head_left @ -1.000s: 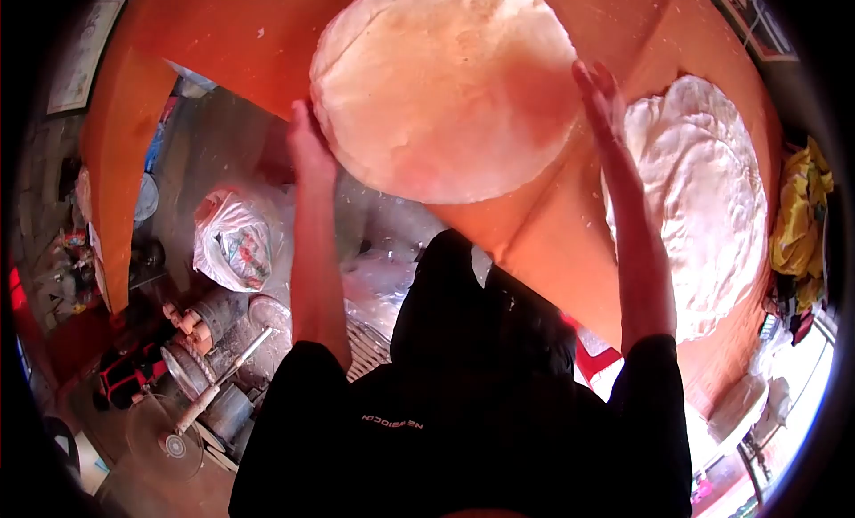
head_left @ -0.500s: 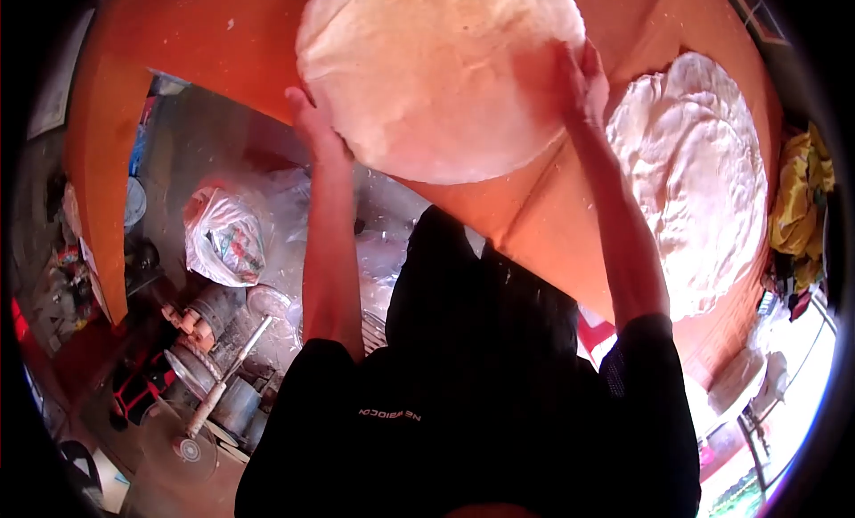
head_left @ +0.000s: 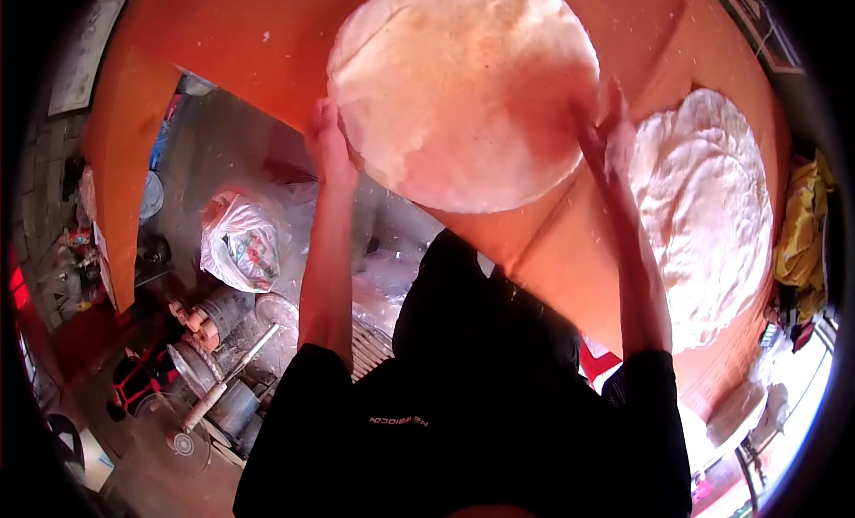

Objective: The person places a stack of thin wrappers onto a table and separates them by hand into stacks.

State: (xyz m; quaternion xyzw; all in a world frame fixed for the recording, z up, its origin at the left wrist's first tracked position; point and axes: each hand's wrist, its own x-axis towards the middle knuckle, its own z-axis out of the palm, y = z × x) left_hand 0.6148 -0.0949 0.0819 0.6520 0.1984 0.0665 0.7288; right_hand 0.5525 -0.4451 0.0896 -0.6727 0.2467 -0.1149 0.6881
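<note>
A large, thin round of dough (head_left: 463, 90) lies over the orange surface (head_left: 240, 28) at the top centre. At its lower left edge is my left hand (head_left: 330, 144), its fingers at the rim and partly hidden. My right hand (head_left: 610, 135) is at the dough's right edge, fingers spread, thumb over the rim. To the right, a stack of wrinkled dough rounds (head_left: 704, 220) rests on the same orange surface, just beyond my right forearm.
A white plastic bag (head_left: 239, 242) stands below the surface on the left. Metal cans (head_left: 233, 409) and a long-handled rod (head_left: 209, 402) are at the lower left. Yellow cloth (head_left: 804, 228) hangs at the far right. A framed sheet (head_left: 87, 57) is at the upper left.
My right hand has shifted from over the dough's right side to its edge, and its fingers have spread. The camera view has also moved, so the whole scene sits lower in the frame.
</note>
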